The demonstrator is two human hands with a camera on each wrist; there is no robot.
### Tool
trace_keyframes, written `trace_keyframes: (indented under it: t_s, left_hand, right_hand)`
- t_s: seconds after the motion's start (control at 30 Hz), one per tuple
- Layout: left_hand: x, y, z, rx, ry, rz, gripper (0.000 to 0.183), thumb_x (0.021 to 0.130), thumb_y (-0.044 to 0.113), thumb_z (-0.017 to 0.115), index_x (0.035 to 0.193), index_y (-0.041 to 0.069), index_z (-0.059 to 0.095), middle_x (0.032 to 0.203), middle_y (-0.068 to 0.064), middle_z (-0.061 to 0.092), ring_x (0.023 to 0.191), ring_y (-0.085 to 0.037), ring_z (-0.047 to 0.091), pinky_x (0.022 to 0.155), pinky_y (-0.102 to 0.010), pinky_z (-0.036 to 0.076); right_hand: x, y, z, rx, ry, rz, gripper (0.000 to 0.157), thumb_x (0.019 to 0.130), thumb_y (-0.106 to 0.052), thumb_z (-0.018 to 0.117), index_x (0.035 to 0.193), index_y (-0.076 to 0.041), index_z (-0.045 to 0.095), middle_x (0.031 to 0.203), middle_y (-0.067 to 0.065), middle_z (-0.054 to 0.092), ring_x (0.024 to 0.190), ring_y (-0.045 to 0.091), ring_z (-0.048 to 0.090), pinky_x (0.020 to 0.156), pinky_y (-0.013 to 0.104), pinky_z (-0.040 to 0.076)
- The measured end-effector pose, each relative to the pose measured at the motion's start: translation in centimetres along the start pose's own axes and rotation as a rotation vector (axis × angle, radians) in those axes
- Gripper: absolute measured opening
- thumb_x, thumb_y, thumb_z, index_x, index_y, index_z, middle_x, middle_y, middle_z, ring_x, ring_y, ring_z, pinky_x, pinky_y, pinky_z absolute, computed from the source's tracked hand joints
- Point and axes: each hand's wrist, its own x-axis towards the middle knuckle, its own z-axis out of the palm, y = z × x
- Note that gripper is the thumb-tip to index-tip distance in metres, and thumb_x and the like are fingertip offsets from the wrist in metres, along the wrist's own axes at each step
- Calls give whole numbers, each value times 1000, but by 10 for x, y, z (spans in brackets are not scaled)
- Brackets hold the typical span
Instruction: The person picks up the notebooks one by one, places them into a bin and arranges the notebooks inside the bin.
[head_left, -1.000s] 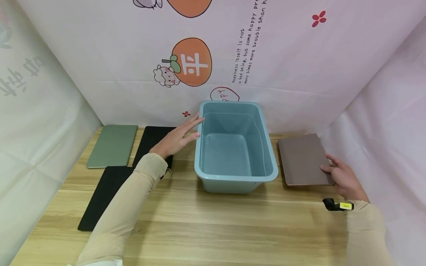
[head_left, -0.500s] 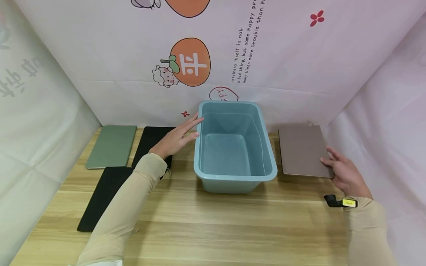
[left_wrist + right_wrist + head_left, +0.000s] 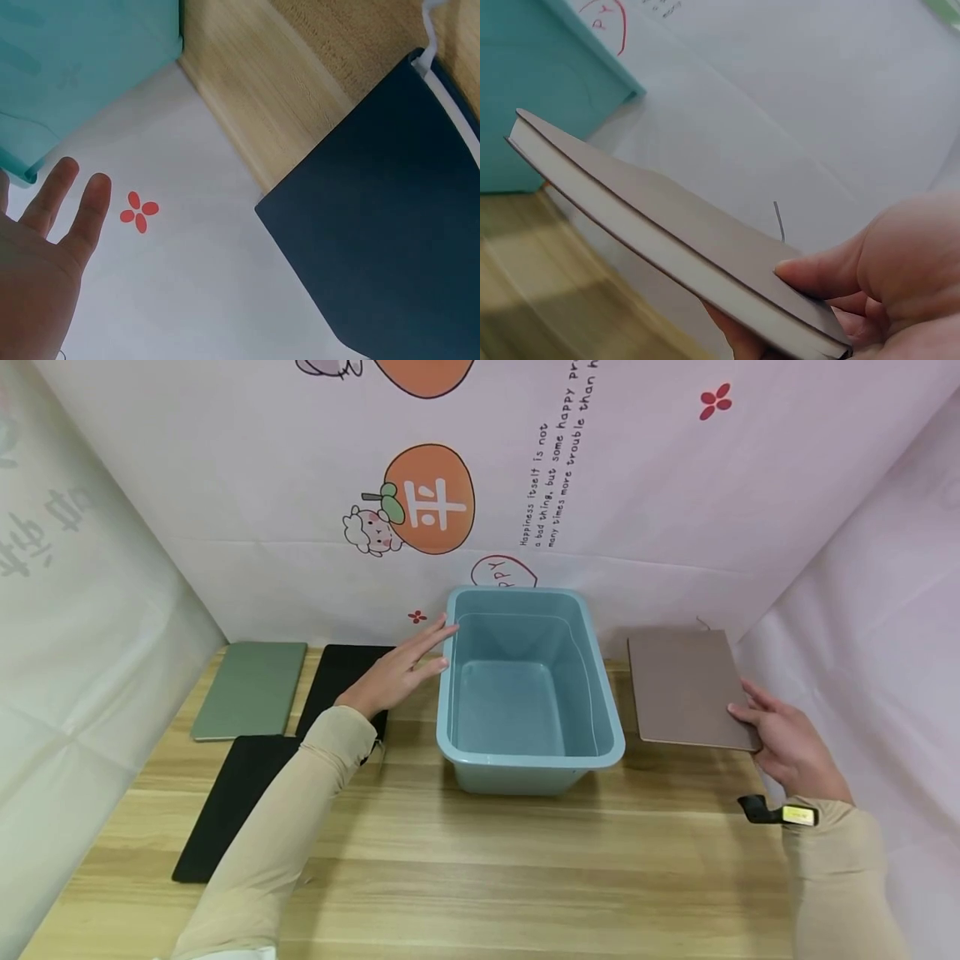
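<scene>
My right hand (image 3: 795, 743) grips a brown hardcover notebook (image 3: 686, 685) by its right edge, thumb on the cover and fingers underneath. In the right wrist view the notebook (image 3: 667, 202) is tilted above the table, its white page edges showing and a thin ribbon sticking out. Between my hands stands a blue plastic bin (image 3: 536, 762), with nothing inside it. My left hand (image 3: 393, 677) touches the bin's left rim with straight, spread fingers. Under that forearm and hand lie two black notebooks (image 3: 232, 802), each partly hidden; one dark notebook (image 3: 382, 202) shows large in the left wrist view.
A green notebook (image 3: 251, 691) lies at the back left of the wooden table (image 3: 525, 877). White printed cloth (image 3: 300, 485) stands as a wall behind and at both sides, close to the bin and the notebooks.
My right hand has raised the brown notebook off the table, shifting it slightly away from me. The left hand stays at the bin's rim.
</scene>
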Motion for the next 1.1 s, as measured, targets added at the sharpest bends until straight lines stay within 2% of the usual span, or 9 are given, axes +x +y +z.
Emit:
trace_keyframes:
  t_s: [0.07, 0.13, 0.27, 0.4, 0.63, 0.87, 0.97, 1.1]
  left_hand:
    - [1, 0, 0, -6, -2, -1, 62, 106, 61, 36, 162, 43, 20, 170, 25, 1, 162, -26, 13, 125, -63, 20]
    - [1, 0, 1, -8, -4, 0, 62, 106, 60, 37, 162, 43, 19, 171, 22, 1, 162, -25, 12, 125, -63, 20]
    - [1, 0, 0, -3, -2, 0, 62, 106, 61, 36, 163, 42, 19, 173, 18, 3, 162, -23, 12, 125, -63, 21]
    - [1, 0, 1, -5, -1, 4, 62, 106, 61, 36, 162, 43, 19, 173, 18, 3, 161, -25, 14, 124, -64, 22]
    - [1, -2, 0, 9, -8, -3, 62, 105, 63, 36, 162, 46, 17, 173, 17, 3, 162, -24, 13, 124, -65, 21]
    - [1, -1, 0, 4, -8, 1, 62, 105, 61, 36, 162, 45, 17, 173, 16, 4, 162, -24, 13, 125, -64, 20]
    - [0, 0, 0, 5, -4, 2, 62, 106, 61, 36, 162, 44, 17, 173, 15, 4, 162, -25, 13, 124, -65, 21]
    - [0, 1, 0, 4, -3, -7, 62, 105, 62, 36, 162, 46, 17, 172, 20, 3, 161, -26, 14, 124, -65, 21]
  right_hand:
    - [-1, -5, 1, 31, -20, -20, 84, 104, -10, 56, 164, -27, 0, 167, -10, -24, 110, -10, 57, 80, 13, 55]
    - [-1, -10, 3, 82, -47, -44, 83, 105, -5, 53, 163, -24, -3, 166, -6, -25, 99, -11, 62, 80, 13, 56]
    - [-4, -21, 6, 151, -86, -75, 83, 104, 0, 50, 163, -21, -6, 165, -4, -25, 98, -7, 67, 80, 15, 57]
    - [-8, -31, 10, 186, -107, -74, 84, 104, 1, 49, 163, -24, -5, 166, -8, -24, 100, -3, 69, 80, 17, 58]
    - [-10, -46, 22, 125, -117, -59, 82, 105, -4, 50, 164, -27, -3, 167, -11, -22, 100, -4, 68, 80, 17, 57]
    - [-9, -60, 37, 95, -128, -47, 80, 105, -6, 52, 164, -29, 4, 171, -9, -13, 101, -2, 69, 80, 18, 58]
    - [-8, -64, 45, 81, -127, -39, 80, 105, -8, 54, 165, -29, 6, 171, -12, -10, 101, -2, 69, 81, 18, 57]
    - [-7, -68, 55, 57, -131, -17, 80, 105, -10, 55, 165, -31, 6, 172, -13, -10, 102, -4, 67, 81, 17, 57]
